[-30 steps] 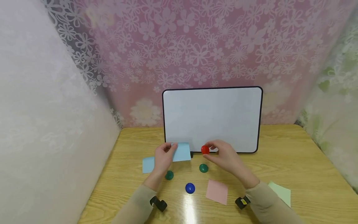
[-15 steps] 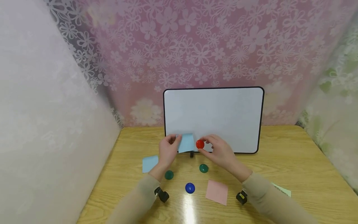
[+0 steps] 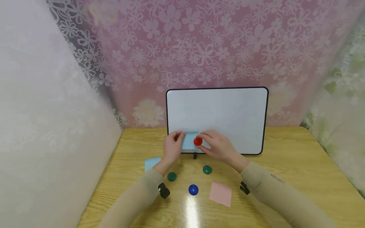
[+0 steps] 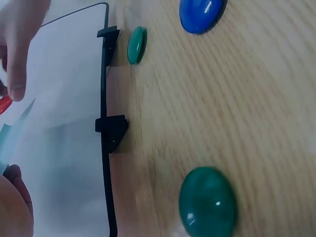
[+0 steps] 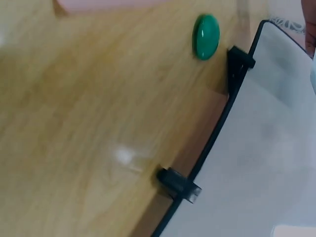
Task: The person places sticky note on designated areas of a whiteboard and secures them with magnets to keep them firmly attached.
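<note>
My left hand (image 3: pixel 172 147) pinches the left edge of a light blue sticky note (image 3: pixel 188 141), which overlaps the lower left of the standing whiteboard (image 3: pixel 219 110). Between the thumb and fingers of my right hand (image 3: pixel 219 146) is a round red magnet (image 3: pixel 198 141), in front of the note's right edge. Seen from the left wrist, the note (image 4: pixel 15 136) tilts away from the whiteboard (image 4: pixel 69 143) at one edge, and the red magnet (image 4: pixel 4 104) shows only in part. The right wrist view misses the right hand and the magnet.
On the wooden table lie two green magnets (image 3: pixel 172 176), a blue magnet (image 3: pixel 193 189), a pink note (image 3: pixel 220 193) and another light blue note (image 3: pixel 152 163), partly behind the left arm. Black clip feet (image 5: pixel 178 185) hold the whiteboard's lower edge. A patterned curtain (image 3: pixel 199 47) hangs behind.
My left hand has raised the light blue note up and right onto the whiteboard's face. My right hand has brought the red magnet left and up, over the note's right edge.
</note>
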Available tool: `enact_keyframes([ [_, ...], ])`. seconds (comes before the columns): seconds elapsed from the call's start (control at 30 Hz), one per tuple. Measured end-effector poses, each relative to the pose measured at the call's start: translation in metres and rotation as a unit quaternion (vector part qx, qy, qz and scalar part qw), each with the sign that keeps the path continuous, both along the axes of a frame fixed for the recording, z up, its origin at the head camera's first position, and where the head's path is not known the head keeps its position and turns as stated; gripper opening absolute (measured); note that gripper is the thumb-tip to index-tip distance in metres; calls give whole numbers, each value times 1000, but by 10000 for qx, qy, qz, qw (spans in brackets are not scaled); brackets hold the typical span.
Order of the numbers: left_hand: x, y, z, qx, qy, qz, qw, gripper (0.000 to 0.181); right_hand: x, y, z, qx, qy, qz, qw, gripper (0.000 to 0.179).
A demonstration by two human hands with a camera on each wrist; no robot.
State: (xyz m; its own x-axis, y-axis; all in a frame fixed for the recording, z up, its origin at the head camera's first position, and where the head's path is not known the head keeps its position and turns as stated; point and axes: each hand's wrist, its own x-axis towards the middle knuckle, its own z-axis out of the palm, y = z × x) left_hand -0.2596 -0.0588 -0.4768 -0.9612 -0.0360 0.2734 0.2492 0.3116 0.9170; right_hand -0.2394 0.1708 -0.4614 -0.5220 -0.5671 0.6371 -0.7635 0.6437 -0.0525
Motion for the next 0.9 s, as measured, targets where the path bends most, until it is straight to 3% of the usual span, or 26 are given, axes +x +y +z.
enact_keyframes([
  [0.13, -8, 5, 1, -79, 184, -65, 9998, 23, -8, -3, 8, 233, 324, 218, 9990, 46],
  [0.3, -17, 9, 4, 82, 431, -8, 9990, 23, -14, -11, 21, 240, 466, 190, 9984, 45],
  [0.57, -27, 14, 15, 411, 634, 258, 9968, 23, -23, -21, 36, 31, 431, -180, 9989, 43],
  [0.9, -45, 18, 40, 242, 967, 497, 9938, 21, -41, -31, 55, -371, 243, -757, 9961, 41],
])
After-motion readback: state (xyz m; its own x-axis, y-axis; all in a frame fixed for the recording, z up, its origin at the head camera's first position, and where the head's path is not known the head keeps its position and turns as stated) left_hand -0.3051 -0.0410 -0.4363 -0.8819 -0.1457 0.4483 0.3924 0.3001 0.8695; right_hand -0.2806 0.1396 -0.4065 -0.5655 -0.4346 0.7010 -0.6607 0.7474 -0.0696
